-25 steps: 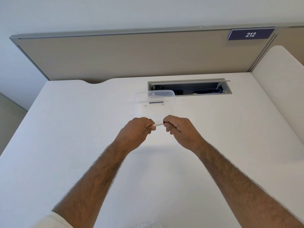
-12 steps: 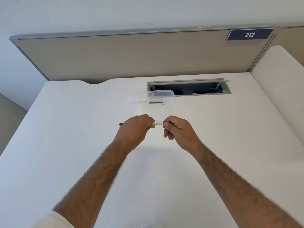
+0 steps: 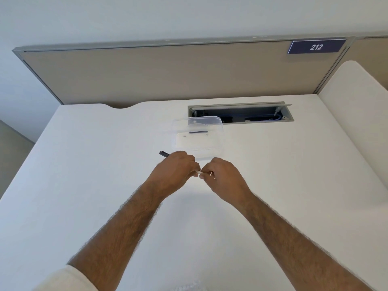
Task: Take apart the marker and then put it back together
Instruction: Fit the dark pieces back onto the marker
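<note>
My left hand (image 3: 175, 172) is closed around the marker, whose dark end (image 3: 164, 153) pokes out past the knuckles to the upper left. A short white stretch of the marker barrel (image 3: 198, 172) shows between the two hands. My right hand (image 3: 223, 180) pinches the right end of that white part with its fingertips. Both hands hover just above the white desk (image 3: 84, 185), close in front of a clear plastic box (image 3: 197, 133). A small dark marker piece (image 3: 198, 132) lies inside that box. Most of the marker is hidden in my fists.
An open cable trough (image 3: 241, 113) is set into the desk behind the box. A beige partition (image 3: 168, 74) with a "212" sign (image 3: 316, 47) closes the back; a white side panel (image 3: 354, 114) stands at the right.
The marker has tilted so its dark end sticks out further to the upper left of my left hand. Both hands dropped slightly and drew closer together; the grip of each is unchanged.
</note>
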`<state>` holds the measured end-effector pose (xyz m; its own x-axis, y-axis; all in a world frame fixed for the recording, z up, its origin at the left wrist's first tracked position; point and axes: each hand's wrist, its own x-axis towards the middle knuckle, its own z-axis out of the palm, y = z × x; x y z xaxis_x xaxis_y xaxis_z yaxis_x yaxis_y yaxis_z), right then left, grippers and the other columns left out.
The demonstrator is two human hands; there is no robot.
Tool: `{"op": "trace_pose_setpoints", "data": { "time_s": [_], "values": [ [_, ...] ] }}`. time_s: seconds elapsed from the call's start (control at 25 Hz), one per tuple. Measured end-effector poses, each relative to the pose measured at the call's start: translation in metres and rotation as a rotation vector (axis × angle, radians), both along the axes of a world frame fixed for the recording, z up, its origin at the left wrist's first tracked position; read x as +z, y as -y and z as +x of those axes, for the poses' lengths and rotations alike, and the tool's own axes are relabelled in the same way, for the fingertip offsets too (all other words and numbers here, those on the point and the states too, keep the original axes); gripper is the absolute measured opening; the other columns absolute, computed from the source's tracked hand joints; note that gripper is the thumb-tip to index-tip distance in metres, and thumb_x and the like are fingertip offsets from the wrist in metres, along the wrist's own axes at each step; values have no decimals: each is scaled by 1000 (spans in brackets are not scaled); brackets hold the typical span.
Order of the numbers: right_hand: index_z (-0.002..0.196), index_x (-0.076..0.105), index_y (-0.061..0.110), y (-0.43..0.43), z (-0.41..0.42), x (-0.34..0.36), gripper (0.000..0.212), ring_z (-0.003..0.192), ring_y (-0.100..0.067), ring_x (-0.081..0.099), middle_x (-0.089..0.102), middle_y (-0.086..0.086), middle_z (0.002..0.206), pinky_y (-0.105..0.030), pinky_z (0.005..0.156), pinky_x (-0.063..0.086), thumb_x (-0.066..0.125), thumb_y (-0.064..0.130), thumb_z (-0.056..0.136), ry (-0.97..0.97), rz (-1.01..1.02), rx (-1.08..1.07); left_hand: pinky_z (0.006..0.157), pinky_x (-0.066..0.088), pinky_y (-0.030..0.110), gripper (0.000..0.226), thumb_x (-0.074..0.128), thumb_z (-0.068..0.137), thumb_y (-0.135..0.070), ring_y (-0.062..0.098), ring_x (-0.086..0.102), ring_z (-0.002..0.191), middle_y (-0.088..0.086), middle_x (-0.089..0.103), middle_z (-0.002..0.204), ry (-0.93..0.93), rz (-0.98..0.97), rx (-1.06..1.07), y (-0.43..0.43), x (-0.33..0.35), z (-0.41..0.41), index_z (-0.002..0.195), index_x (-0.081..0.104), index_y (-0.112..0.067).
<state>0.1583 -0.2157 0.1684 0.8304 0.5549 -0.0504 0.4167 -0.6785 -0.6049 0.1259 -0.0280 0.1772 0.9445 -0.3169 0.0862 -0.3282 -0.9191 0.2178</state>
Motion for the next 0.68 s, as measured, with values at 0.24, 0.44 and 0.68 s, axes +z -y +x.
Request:
{"op": "trace_pose_setpoints", "data": {
  "time_s": [0.24,0.44,0.68],
  "values": [
    [81,76,14,-1,3,3,14,60,-6,53,60,10,67,-21,57,40,72,25,88,-170,160,-140,116,33,32,25,79,86,-27,19,51,118,-4,65,115,154,-189,174,0,-17,-5,110,74,-23],
    [73,71,11,1,-8,-12,15,55,-12,51,62,2,62,-23,51,40,76,21,83,-394,324,-346,76,55,26,8,69,95,-24,10,66,77,3,73,94,11,-1078,920,15,-23,-14,91,69,-16],
    [71,69,11,-8,-20,-30,16,51,-8,46,57,8,57,-21,50,38,77,21,81,-396,264,-329,58,59,25,23,74,93,-25,20,70,69,9,74,88,-351,-1477,992,13,-44,-5,94,73,-3]
  ]
}}
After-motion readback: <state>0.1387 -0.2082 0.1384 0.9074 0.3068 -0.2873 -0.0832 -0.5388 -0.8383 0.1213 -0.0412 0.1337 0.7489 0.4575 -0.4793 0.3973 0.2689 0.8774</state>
